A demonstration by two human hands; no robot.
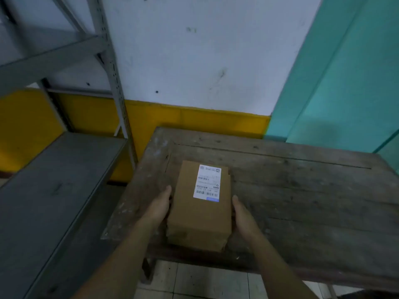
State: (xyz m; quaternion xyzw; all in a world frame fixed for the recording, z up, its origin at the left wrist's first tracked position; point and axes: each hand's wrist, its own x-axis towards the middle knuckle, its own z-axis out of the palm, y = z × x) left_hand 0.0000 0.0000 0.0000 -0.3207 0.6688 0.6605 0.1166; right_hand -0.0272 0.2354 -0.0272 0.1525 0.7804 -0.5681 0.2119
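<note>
Box (199, 212) is being held between both hands at the near-left part of the table (302, 190). Whether it is being rested on the wood or kept just above it cannot be told. Left hand (160, 203) is being pressed flat against the left side and right hand (241, 212) against the right side, with visible fingers being kept straight. It's a side clamp, likely so the label (208, 183) is being kept face-up and uncovered for reading.

- Box: plain brown cardboard, rectangular, matte, near corners looking slightly crushed.
- Label: white paper, barcodes, blue strip at its near edge.
- Table: worn grey planks, scratched, paint-flecked.
- Shelf (54, 169), to the left: grey steel, perforated uprights, well apart from the box.
</note>
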